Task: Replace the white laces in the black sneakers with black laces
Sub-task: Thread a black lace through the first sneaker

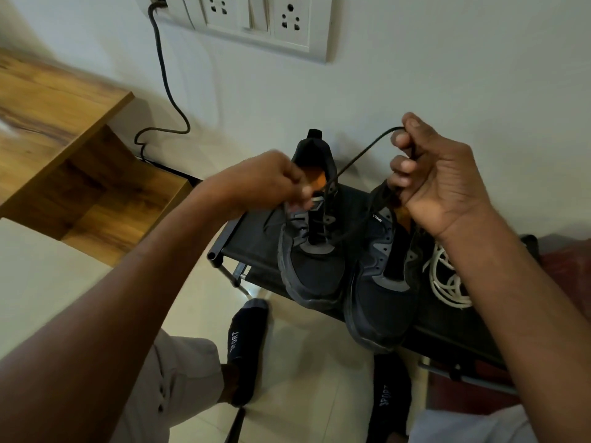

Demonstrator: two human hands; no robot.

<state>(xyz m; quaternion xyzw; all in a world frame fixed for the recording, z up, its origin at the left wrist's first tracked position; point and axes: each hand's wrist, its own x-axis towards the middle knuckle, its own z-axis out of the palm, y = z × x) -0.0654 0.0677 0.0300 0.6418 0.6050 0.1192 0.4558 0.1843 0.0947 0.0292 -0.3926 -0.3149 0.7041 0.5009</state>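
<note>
Two black sneakers stand side by side on a black rack [252, 251], toes toward me. The left sneaker [315, 263] carries a black lace [361, 156] through its eyelets. My left hand [265, 183] pinches one end of that lace just above the shoe's tongue. My right hand [438, 177] is raised over the right sneaker [383, 298] and grips the other end, which runs taut up from the left shoe. The right sneaker's eyelets look bare. A pile of white laces [446, 279] lies on the rack to the right of the shoes.
A wooden table [54, 129] stands at the left. On the wall behind, a switch and socket panel [256, 20] has a black cable [166, 84] hanging down to the floor. My feet in dark socks [246, 346] rest on the tiled floor below the rack.
</note>
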